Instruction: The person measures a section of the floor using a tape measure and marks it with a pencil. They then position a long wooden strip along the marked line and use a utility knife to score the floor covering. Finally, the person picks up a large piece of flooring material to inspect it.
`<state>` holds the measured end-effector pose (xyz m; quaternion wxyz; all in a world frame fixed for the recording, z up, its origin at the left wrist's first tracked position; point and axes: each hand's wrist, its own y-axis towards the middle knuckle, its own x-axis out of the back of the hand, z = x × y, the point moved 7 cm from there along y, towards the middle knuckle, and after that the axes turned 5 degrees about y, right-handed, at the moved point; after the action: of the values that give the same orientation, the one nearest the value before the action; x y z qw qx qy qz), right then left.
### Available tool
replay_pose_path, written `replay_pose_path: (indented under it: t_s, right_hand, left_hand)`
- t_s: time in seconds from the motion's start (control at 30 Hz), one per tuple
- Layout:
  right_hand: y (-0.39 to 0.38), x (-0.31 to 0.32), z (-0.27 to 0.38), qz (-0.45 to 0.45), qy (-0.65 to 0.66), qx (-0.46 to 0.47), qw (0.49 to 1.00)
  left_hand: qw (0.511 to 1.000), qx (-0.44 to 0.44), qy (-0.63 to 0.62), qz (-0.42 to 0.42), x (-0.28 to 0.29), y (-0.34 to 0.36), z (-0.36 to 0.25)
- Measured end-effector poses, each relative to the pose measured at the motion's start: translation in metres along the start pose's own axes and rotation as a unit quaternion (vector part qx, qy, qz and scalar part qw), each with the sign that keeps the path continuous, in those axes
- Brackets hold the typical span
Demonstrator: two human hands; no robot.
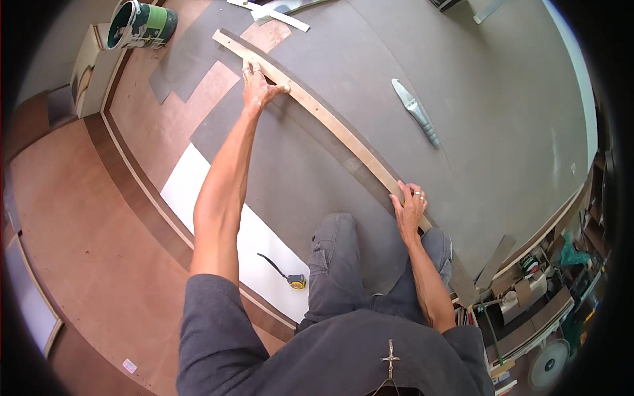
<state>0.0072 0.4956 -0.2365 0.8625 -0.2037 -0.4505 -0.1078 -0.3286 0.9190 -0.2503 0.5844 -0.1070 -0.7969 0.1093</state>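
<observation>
A long, narrow wooden strip (pixel 337 129) lies diagonally across a large grey panel (pixel 502 132). My left hand (pixel 259 89) reaches far out and presses flat on the strip near its far end. My right hand (pixel 411 208) presses on the strip near its close end, fingers spread over its edge. I kneel on the panel, one knee in grey trousers (pixel 337 257) below the strip. Neither hand grips anything; both hold the strip down.
A yellow tape measure (pixel 296 281) with its tape pulled out lies on a white sheet (pixel 198 185) by my left knee. A grey trowel-like tool (pixel 416 112) lies beyond the strip. A green-and-white bucket (pixel 142 26) sits at the far left. Clutter and tools crowd the right edge.
</observation>
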Motion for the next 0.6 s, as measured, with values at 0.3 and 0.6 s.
replay_pose_path:
  t_s: [0.3, 0.6]
  right_hand:
    - [-0.007, -0.002, -0.015, -0.088, -0.029, 0.044, 0.995]
    - [-0.007, -0.009, -0.024, -0.084, -0.032, -0.009, 0.996]
  left_hand:
    - [0.969, -0.084, -0.226, -0.049, -0.082, -0.239, -0.082]
    - [0.945, -0.310, -0.093, 0.047, -0.165, -0.327, -0.188]
